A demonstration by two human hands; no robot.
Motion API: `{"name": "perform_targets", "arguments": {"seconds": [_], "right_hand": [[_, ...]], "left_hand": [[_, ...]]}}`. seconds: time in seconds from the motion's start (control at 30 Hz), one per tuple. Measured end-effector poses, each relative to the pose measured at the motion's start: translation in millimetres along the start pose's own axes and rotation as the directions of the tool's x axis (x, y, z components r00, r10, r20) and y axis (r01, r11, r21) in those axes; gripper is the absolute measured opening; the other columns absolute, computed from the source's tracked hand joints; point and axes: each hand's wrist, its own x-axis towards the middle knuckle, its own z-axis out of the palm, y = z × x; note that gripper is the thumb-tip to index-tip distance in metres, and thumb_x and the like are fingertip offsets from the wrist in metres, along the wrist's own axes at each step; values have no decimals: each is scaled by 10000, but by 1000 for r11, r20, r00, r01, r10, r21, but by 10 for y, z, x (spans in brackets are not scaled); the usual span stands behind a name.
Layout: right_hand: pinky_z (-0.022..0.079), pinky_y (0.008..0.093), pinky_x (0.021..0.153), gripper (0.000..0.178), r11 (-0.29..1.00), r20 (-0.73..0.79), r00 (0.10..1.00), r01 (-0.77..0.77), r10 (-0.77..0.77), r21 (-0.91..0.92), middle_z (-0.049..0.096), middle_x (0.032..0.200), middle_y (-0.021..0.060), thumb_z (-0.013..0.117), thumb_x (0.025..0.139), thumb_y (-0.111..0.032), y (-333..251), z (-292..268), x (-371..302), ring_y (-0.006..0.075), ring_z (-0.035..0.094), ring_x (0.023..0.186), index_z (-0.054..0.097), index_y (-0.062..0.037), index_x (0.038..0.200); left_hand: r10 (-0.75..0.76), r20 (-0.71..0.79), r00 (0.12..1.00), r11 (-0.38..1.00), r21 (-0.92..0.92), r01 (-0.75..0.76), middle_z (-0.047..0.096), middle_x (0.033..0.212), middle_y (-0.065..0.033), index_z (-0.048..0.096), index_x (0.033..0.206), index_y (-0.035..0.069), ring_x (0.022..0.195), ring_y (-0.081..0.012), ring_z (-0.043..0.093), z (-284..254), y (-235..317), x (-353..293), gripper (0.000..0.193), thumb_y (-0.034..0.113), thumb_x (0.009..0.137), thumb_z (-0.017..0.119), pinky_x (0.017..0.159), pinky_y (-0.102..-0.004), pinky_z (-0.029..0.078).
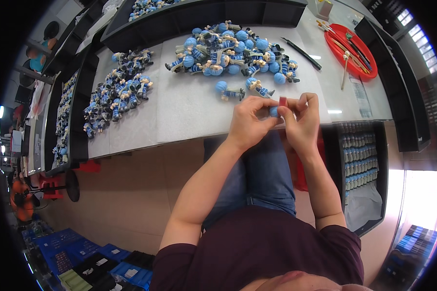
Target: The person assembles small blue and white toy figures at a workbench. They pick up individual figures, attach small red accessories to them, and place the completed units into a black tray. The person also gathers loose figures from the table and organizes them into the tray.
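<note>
Close to the table's front edge my two hands meet. My left hand (249,122) is closed, its thumb and finger pinching a small figurine (274,112), of which only the light-blue head shows. My right hand (301,123) is closed too, thumb against fingers, with a small flat red piece (282,101) upright at its fingertips; what kind of piece it is cannot be made out. Just beyond them lie two loose figurines, one with a blue head (222,87) and another (258,88) on its side. Behind these is a heap of blue-haired figurines (228,48).
More figurines (116,97) lie to the left, beside a black tray (82,106). A larger black tray (204,22) borders the back. At right are a black pen-like tool (302,52), a red dish (336,46) with brushes and a black bin (398,82). Figurines stand in rows in a low tray (384,165).
</note>
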Motion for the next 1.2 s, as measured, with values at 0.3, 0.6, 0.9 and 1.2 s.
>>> {"name": "perform_targets", "arguments": {"seconds": [0.3,0.6,0.9,1.2], "right_hand": [[470,260,682,334,1000,-26,1000,-8,8,-7,615,776,143,599,752,116,40,8,68,131,588,724,324,-35,865],[464,263,675,321,999,-46,998,35,-36,-30,615,748,142,606,742,103,33,0,61,133,588,717,331,-32,839],[478,267,658,324,999,-17,999,41,-41,-7,606,741,135,618,738,91,69,12,27,134,601,731,331,-29,829],[469,262,633,301,997,-54,997,47,-50,-64,595,726,120,613,746,86,25,-9,61,118,547,665,346,-31,820]], "left_hand": [[-90,24,996,990,-105,92,643,923,-57,646,956,11,847,-104,586,-29,-19,-23,338,54,648,779,749,-231,470],[-168,34,985,966,-194,172,647,910,-56,638,950,1,810,-88,588,-24,-41,-21,328,39,653,773,723,-235,484],[-147,8,989,980,-131,147,646,904,-69,631,963,-16,821,-103,598,-4,-38,-4,327,3,661,755,734,-240,495],[-142,24,990,984,-108,144,643,914,-73,631,963,-25,834,-114,595,-7,-12,-9,331,-2,657,755,747,-245,490]]}}
